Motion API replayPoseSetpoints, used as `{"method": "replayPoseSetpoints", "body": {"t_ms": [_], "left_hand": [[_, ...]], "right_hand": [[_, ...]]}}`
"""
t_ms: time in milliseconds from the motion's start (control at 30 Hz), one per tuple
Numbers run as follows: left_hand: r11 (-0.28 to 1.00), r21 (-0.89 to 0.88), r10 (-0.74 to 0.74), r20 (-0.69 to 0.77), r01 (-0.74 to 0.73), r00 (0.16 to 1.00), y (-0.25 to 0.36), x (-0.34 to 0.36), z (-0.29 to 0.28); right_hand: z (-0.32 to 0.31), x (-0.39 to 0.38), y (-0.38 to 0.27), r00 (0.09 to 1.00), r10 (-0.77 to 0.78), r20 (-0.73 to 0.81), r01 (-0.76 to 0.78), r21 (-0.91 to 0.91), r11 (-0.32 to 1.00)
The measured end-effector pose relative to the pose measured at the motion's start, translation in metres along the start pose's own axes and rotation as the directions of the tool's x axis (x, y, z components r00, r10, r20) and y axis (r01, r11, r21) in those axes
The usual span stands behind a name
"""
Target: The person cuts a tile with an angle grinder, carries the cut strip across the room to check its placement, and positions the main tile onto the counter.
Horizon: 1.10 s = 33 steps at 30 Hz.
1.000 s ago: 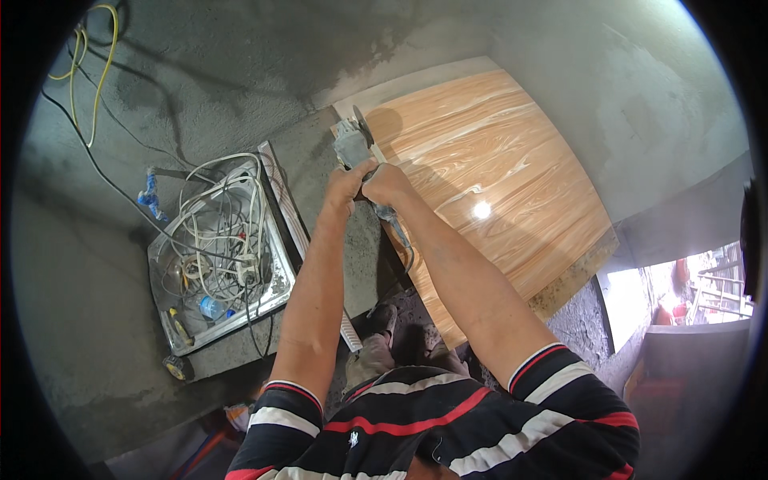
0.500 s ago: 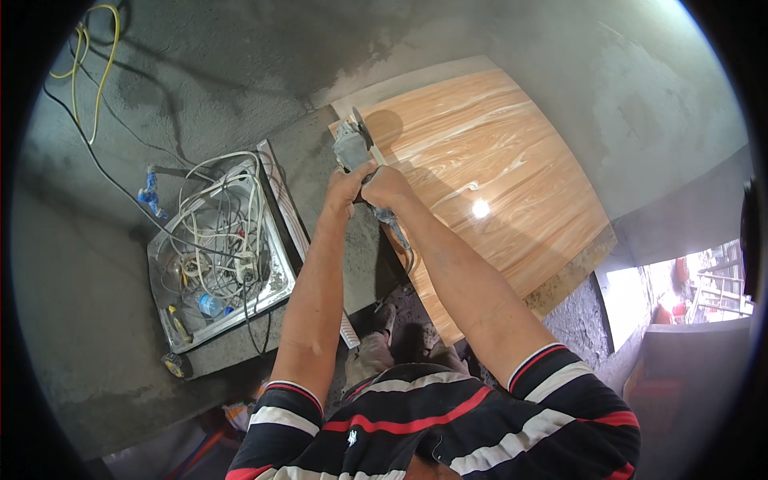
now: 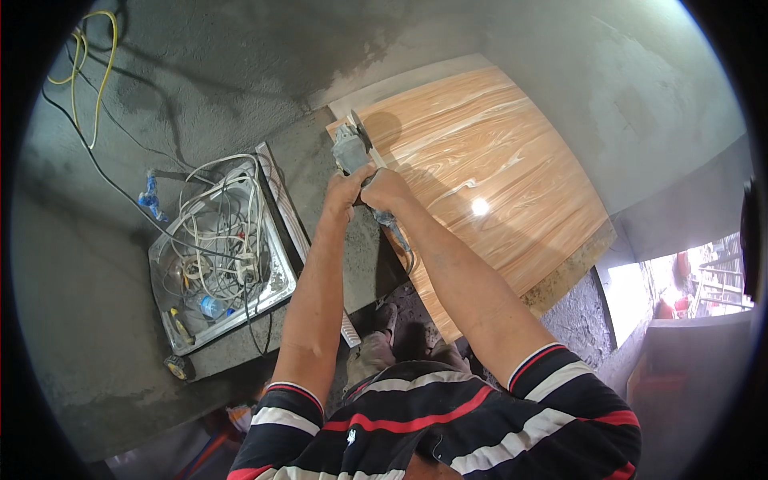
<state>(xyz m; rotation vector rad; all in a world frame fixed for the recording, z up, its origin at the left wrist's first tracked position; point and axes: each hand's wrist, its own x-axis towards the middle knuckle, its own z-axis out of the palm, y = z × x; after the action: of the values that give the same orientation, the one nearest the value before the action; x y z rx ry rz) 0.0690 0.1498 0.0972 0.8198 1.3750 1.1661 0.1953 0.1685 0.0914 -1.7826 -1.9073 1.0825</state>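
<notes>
A: Almost nothing moved; view shifts slightly, grinder same spot.
B: Meaning?
A: Looks steady. Left hand and right hand both grip it, at left edge of wood-grain panel.

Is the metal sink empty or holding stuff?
Not empty: the sink holds a tangle of cables and a bluish bottle.

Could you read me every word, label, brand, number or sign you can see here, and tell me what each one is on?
None can be read.
Striped shirt: a small white mark on the chest, too small to make out.
Blue bottle in the sink: too small to read any label.
Power tool: no lettering can be made out.
Wood-patterned board: no text visible.
</notes>
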Motion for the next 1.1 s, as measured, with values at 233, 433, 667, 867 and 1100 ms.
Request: {"method": "replayPoseSetpoints", "body": {"t_ms": [233,433,667,867,1100], "left_hand": [[1.0,0.006,-0.008,0.015,0.008,1.0,0.0,0.004,-0.002],[0.999,-0.034,-0.018,0.017,0.018,1.0,-0.005,0.005,-0.003],[0.998,-0.068,0.014,0.041,-0.011,0.999,-0.001,-0.006,0.002],[0.998,-0.062,0.011,0.022,-0.01,1.0,0.0,-0.012,0.004],[0.999,-0.037,0.007,0.034,-0.006,0.999,-0.006,-0.013,0.003]], "right_hand": [[-0.006,-0.002,-0.005,1.0,0.014,0.021,-0.014,0.001,1.0],[-0.005,-0.004,-0.004,1.0,0.012,0.017,-0.012,0.0,1.0],[-0.005,-0.009,-0.002,1.0,-0.015,0.022,0.016,-0.032,0.999],[-0.008,-0.019,-0.004,1.0,-0.027,0.012,0.027,-0.025,0.999],[-0.009,-0.024,-0.003,0.999,0.004,0.042,-0.003,-0.025,1.0]]}}
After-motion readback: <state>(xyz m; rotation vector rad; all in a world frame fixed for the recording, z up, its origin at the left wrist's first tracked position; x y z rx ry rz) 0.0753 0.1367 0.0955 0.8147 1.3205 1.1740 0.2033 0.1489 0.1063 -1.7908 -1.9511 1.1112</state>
